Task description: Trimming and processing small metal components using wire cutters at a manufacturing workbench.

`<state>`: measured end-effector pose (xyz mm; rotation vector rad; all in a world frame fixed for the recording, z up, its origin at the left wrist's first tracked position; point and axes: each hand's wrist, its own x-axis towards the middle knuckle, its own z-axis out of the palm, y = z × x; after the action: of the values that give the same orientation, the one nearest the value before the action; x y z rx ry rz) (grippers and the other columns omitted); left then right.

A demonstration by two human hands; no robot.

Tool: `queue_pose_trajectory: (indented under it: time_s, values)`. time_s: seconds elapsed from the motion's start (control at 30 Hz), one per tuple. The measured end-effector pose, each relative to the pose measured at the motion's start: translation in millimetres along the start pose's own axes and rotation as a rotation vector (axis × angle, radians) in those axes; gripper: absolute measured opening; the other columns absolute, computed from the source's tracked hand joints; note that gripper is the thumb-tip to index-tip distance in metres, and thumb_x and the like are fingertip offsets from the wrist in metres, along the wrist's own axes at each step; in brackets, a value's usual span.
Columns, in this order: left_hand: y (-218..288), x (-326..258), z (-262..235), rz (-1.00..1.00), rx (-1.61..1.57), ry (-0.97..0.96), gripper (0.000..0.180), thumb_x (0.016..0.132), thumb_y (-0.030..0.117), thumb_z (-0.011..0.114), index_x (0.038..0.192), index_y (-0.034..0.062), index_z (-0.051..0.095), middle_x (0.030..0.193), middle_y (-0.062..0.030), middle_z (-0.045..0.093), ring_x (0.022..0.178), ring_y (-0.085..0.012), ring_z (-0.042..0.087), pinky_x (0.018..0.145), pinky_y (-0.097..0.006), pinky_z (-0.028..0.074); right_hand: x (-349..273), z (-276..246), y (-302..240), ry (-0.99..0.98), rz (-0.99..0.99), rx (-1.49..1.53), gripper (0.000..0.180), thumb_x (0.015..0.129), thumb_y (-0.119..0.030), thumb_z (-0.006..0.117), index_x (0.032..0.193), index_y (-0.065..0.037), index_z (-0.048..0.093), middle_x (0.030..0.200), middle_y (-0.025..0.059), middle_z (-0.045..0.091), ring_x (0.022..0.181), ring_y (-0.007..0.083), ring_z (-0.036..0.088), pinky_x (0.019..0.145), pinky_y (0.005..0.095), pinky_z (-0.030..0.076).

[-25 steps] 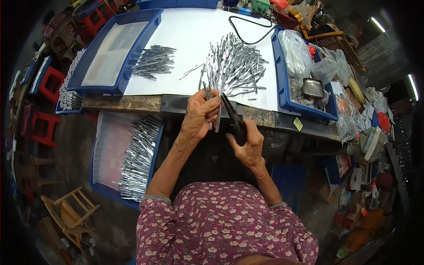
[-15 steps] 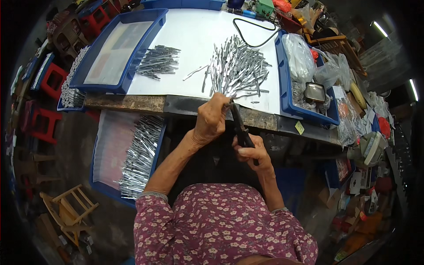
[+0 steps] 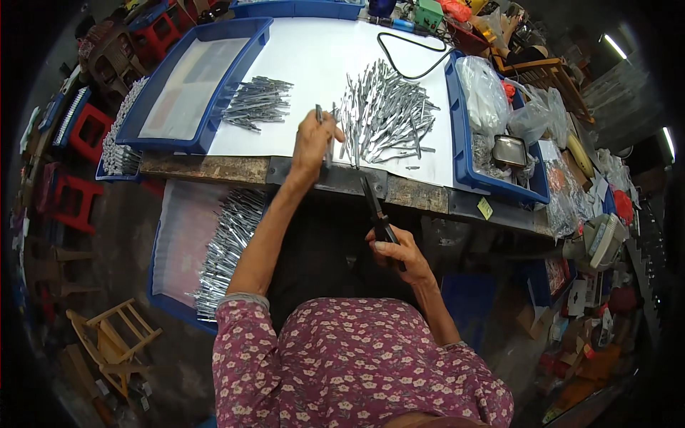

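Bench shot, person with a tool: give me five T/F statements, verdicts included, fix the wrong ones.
1. The right hand grips a black tool. True.
2. The left hand is empty. False: the left hand holds thin metal pieces.
3. On the table, the larger pile lies to the right of the smaller pile. True.
4. The metal tin sits in the left tray. False: the metal tin is in the right tray.
5. The wearer's top is plain. False: the top is floral.

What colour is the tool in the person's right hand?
The tool in the right hand is mostly black; the head view shows it best.
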<state>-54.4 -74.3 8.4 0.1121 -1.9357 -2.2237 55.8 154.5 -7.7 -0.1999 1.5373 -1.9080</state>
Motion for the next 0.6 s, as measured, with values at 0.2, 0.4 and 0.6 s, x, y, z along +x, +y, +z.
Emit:
queue_pose_trajectory:
  time_s: [0.2,0.4,0.6]
  values:
    - [-33,49,-19,0.027,0.618,0.136,0.024,0.084,0.020,0.048,0.092,-0.0024,0.046,0.078,-0.0209,0.060,0.079,-0.0351,0.060,0.070,-0.044,0.046,-1,2,8,-0.017,0.004,-0.076,0.036,0.075,-0.028,0.063,0.094,0.001,0.054,0.065,0.0000,0.046,0.055,0.0078,0.043,0.049,0.0226,0.033]
    - [-39,56,3,0.142,1.019,0.101,0.019,0.074,0.009,0.055,0.087,-0.0031,0.050,0.083,-0.0251,0.059,0.080,-0.0408,0.059,0.070,-0.046,0.046,-7,-3,12,0.024,0.039,-0.184,0.036,0.074,-0.033,0.064,0.087,-0.001,0.055,0.063,-0.0005,0.046,0.056,0.0078,0.042,0.050,0.0234,0.033]
    - [-44,60,-8,0.239,0.982,0.097,0.016,0.070,0.005,0.053,0.081,-0.0063,0.054,0.079,-0.0264,0.059,0.074,-0.0392,0.060,0.065,-0.044,0.047,-7,-4,10,0.027,0.014,-0.168,0.037,0.073,-0.033,0.065,0.088,0.000,0.056,0.063,-0.0002,0.047,0.056,0.0080,0.043,0.050,0.0232,0.033]
